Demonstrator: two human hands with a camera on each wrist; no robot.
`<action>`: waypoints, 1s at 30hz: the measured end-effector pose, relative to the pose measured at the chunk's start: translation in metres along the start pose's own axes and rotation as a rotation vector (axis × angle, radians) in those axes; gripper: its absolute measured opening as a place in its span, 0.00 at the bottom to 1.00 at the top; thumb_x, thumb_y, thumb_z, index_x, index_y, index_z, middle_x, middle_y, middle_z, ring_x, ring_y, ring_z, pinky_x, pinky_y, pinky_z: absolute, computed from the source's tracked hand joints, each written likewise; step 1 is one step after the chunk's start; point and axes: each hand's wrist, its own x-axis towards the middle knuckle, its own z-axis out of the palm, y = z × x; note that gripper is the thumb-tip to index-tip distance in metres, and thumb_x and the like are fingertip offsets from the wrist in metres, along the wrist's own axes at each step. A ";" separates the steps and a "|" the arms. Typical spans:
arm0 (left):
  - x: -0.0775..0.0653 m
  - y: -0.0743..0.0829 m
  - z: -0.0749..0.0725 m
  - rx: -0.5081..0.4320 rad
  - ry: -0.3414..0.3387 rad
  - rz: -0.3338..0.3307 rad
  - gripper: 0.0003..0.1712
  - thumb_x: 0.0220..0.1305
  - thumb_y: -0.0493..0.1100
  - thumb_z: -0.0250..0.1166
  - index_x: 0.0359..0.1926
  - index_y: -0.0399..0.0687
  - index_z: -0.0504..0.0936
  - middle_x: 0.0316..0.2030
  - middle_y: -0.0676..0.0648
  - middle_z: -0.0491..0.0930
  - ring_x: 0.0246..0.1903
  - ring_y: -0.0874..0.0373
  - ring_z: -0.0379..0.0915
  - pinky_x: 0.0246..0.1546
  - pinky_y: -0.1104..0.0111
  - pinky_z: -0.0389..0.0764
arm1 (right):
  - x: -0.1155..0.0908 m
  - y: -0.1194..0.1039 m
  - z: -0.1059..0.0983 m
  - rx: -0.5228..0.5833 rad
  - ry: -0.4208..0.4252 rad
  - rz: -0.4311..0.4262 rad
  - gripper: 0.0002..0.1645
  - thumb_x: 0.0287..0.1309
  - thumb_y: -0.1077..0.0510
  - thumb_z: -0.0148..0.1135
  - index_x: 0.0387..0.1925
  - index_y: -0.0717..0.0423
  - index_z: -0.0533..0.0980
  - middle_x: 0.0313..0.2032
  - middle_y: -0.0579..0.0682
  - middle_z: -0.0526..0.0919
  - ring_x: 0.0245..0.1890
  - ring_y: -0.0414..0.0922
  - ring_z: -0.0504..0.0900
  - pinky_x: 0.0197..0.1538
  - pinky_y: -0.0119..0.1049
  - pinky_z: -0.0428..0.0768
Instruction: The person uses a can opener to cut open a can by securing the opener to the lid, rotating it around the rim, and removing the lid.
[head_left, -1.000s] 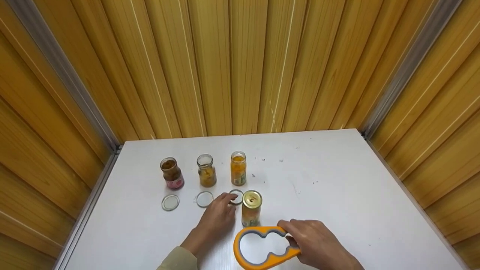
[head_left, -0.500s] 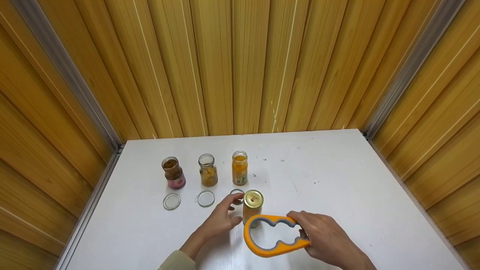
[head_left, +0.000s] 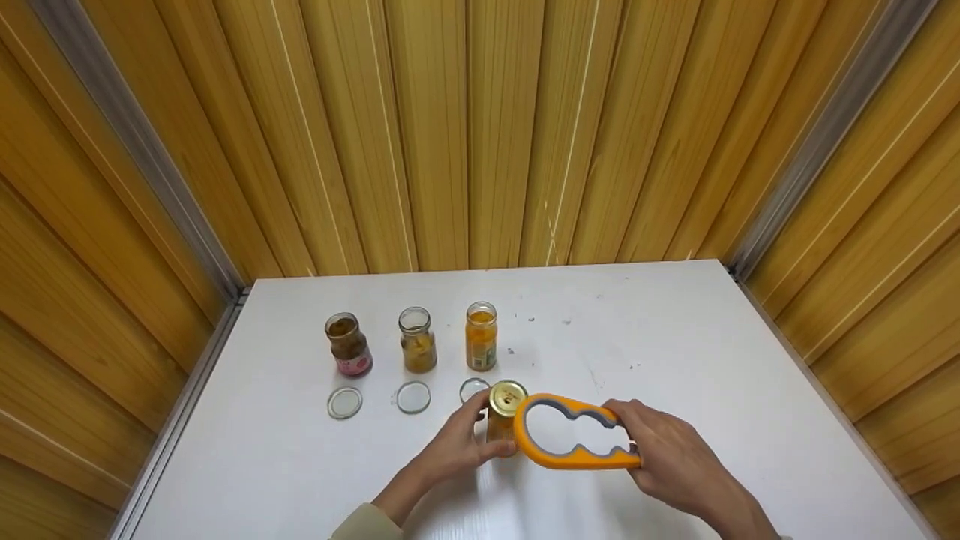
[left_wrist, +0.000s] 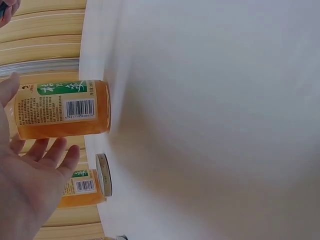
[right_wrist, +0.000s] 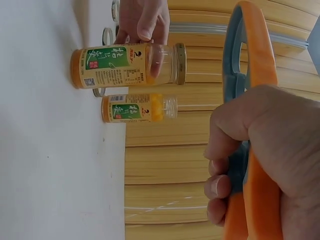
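Note:
A tall glass jar [head_left: 501, 429] of orange fruit with a gold lid [head_left: 508, 398] stands upright on the white table. My left hand [head_left: 456, 447] is spread around its left side; in the right wrist view one finger shows behind the glass, while the thumb looks slightly apart from it. The other left fingers [left_wrist: 55, 152] are loosely bent beside the jar in the left wrist view. My right hand [head_left: 675, 457] grips one end of an orange and grey jar opener [head_left: 577, 459]. The opener's rounded end is raised beside the jar's upper right.
Behind stand three lidless jars: a brown one with a pink label [head_left: 350, 346], one with yellowish contents [head_left: 418, 346] and an orange-filled one [head_left: 481, 341]. Loose lids lie before them: a left lid [head_left: 345, 403], a middle lid [head_left: 413, 397] and a right lid [head_left: 472, 388].
My left hand has moved right from the loose lid to around the lidded jar. My right hand has carried the opener up and to the right, bringing its rounded end beside the jar's top.

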 end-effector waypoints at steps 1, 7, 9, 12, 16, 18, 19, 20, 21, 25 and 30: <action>0.001 0.000 0.000 -0.010 -0.004 -0.004 0.45 0.46 0.63 0.70 0.64 0.72 0.58 0.59 0.65 0.65 0.57 0.65 0.62 0.59 0.60 0.65 | 0.000 0.002 -0.001 0.002 0.010 0.000 0.38 0.35 0.64 0.70 0.53 0.44 0.69 0.37 0.33 0.75 0.27 0.32 0.69 0.31 0.29 0.76; 0.005 0.000 0.003 -0.113 -0.009 0.045 0.42 0.51 0.55 0.70 0.64 0.64 0.59 0.58 0.60 0.68 0.57 0.63 0.64 0.60 0.64 0.65 | -0.002 0.011 -0.005 -0.015 0.025 0.058 0.38 0.34 0.66 0.68 0.53 0.46 0.70 0.38 0.36 0.77 0.28 0.31 0.73 0.30 0.27 0.77; 0.006 0.000 0.004 -0.138 -0.003 0.050 0.41 0.52 0.53 0.69 0.64 0.62 0.60 0.58 0.59 0.68 0.57 0.62 0.65 0.59 0.64 0.65 | -0.003 0.014 -0.006 -0.025 0.018 0.088 0.38 0.34 0.66 0.68 0.53 0.47 0.70 0.38 0.38 0.78 0.28 0.31 0.73 0.31 0.27 0.77; 0.007 -0.001 0.005 -0.154 0.003 0.043 0.40 0.53 0.51 0.69 0.64 0.60 0.60 0.58 0.58 0.69 0.57 0.62 0.65 0.59 0.64 0.65 | -0.004 0.018 -0.008 -0.037 0.019 0.121 0.38 0.34 0.67 0.68 0.53 0.48 0.70 0.38 0.40 0.79 0.28 0.32 0.74 0.30 0.28 0.77; 0.009 -0.001 0.006 -0.178 -0.004 0.021 0.39 0.53 0.51 0.69 0.64 0.62 0.61 0.57 0.60 0.69 0.58 0.64 0.64 0.59 0.66 0.65 | -0.006 0.024 -0.010 -0.051 0.027 0.148 0.37 0.35 0.69 0.66 0.53 0.51 0.69 0.38 0.44 0.79 0.29 0.35 0.75 0.30 0.31 0.77; 0.009 0.000 0.007 -0.188 -0.012 0.016 0.39 0.53 0.51 0.69 0.64 0.64 0.61 0.57 0.62 0.69 0.58 0.65 0.64 0.60 0.67 0.64 | -0.007 0.028 -0.011 -0.050 0.027 0.160 0.37 0.35 0.70 0.66 0.54 0.52 0.69 0.38 0.45 0.79 0.29 0.37 0.76 0.31 0.33 0.78; 0.010 0.001 0.008 -0.193 -0.016 0.016 0.39 0.54 0.50 0.69 0.64 0.64 0.61 0.57 0.62 0.68 0.58 0.65 0.63 0.60 0.67 0.63 | -0.008 0.029 -0.011 -0.046 0.026 0.167 0.38 0.35 0.70 0.66 0.54 0.52 0.69 0.39 0.46 0.79 0.30 0.37 0.77 0.31 0.34 0.78; 0.010 0.001 0.009 -0.197 -0.019 0.014 0.39 0.54 0.50 0.69 0.64 0.65 0.61 0.57 0.62 0.68 0.59 0.65 0.63 0.60 0.67 0.63 | -0.008 0.031 -0.011 -0.041 0.025 0.175 0.38 0.35 0.71 0.65 0.54 0.52 0.68 0.40 0.46 0.79 0.30 0.38 0.77 0.32 0.34 0.79; 0.010 0.002 0.010 -0.201 -0.024 0.014 0.39 0.54 0.50 0.69 0.64 0.65 0.61 0.58 0.62 0.68 0.59 0.65 0.62 0.60 0.67 0.63 | -0.009 0.033 -0.011 -0.037 0.025 0.180 0.38 0.35 0.71 0.65 0.55 0.52 0.68 0.40 0.47 0.79 0.31 0.39 0.78 0.32 0.35 0.79; 0.011 0.005 0.015 -0.214 -0.048 0.010 0.38 0.55 0.50 0.69 0.64 0.67 0.61 0.57 0.63 0.67 0.59 0.65 0.62 0.61 0.65 0.62 | -0.011 0.038 -0.011 -0.028 0.043 0.196 0.40 0.34 0.71 0.66 0.55 0.53 0.68 0.42 0.48 0.79 0.32 0.41 0.79 0.33 0.38 0.80; 0.012 0.009 0.024 -0.215 -0.090 0.007 0.36 0.56 0.48 0.68 0.63 0.68 0.62 0.56 0.63 0.68 0.58 0.66 0.62 0.61 0.65 0.62 | -0.012 0.041 -0.011 -0.024 0.063 0.204 0.41 0.32 0.71 0.68 0.54 0.54 0.67 0.41 0.49 0.78 0.32 0.42 0.79 0.33 0.39 0.80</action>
